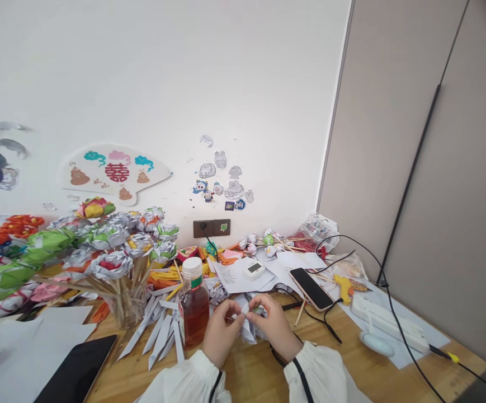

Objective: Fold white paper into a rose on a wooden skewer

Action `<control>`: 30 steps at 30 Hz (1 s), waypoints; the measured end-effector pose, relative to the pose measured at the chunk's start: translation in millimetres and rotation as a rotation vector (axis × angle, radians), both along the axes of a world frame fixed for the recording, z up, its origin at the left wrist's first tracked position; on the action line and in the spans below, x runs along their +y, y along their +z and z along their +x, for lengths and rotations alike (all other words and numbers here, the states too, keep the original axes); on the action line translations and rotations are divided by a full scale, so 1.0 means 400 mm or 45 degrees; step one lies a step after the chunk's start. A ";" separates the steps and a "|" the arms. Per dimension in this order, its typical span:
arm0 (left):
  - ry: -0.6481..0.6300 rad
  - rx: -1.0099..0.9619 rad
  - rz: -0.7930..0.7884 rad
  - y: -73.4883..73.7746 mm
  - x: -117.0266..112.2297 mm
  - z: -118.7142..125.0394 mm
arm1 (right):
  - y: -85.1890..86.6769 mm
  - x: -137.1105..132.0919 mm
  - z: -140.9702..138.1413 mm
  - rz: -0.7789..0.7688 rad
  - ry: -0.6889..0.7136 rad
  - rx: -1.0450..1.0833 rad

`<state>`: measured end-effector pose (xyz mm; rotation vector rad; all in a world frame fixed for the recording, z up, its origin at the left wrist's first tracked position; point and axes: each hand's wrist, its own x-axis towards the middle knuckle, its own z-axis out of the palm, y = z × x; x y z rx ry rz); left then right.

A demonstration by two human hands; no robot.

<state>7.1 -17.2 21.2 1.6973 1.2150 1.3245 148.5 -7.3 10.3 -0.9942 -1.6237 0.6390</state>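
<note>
Both hands meet over the wooden table [251, 369], near its front. Between my fingertips is a piece of folded white paper [248, 334], pinched from both sides. My left hand [225, 330] grips it with thumb and forefinger, and my right hand [273, 326] does the same from the other side. More crumpled paper lies partly hidden behind the fingers. Just left of my left hand stands a bottle [194, 313] of reddish-brown drink with a white cap. Folded white paper strips [159, 336] are spread left of the bottle.
Paper flowers on sticks [112, 263] crowd a clear container at left, near a black tablet [77, 369]. Behind my hands are a small white timer [254, 269] and a phone [312, 288]. A yellow glue gun [344, 288], a power strip [389, 322] and loose cables lie right.
</note>
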 end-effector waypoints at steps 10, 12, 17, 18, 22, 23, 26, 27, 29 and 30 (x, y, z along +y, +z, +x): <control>-0.239 0.173 -0.016 -0.020 0.017 -0.015 | 0.002 -0.001 0.011 -0.148 0.202 -0.061; -0.206 0.196 -0.003 -0.016 0.014 -0.016 | 0.001 0.003 0.017 -0.165 0.233 -0.073; -0.143 0.268 0.041 -0.005 0.007 -0.014 | 0.002 0.008 0.023 -0.168 0.225 -0.086; -0.135 0.282 0.050 -0.005 0.006 -0.014 | 0.002 0.007 0.023 -0.168 0.219 -0.089; -0.107 0.328 0.084 -0.005 0.000 -0.010 | 0.004 0.003 0.019 -0.158 0.200 -0.113; -0.098 0.338 0.095 -0.006 0.000 -0.010 | 0.005 0.001 0.018 -0.150 0.193 -0.120; -0.071 0.366 0.115 -0.006 0.000 -0.011 | 0.007 -0.003 0.015 -0.111 0.160 -0.143; -0.069 0.374 0.117 -0.005 0.000 -0.012 | 0.007 -0.004 0.014 -0.098 0.144 -0.152; -0.083 0.390 0.114 -0.005 0.003 -0.015 | 0.005 -0.004 0.012 -0.076 0.112 -0.170; -0.093 0.397 0.113 -0.005 0.004 -0.016 | 0.004 -0.004 0.012 -0.069 0.101 -0.182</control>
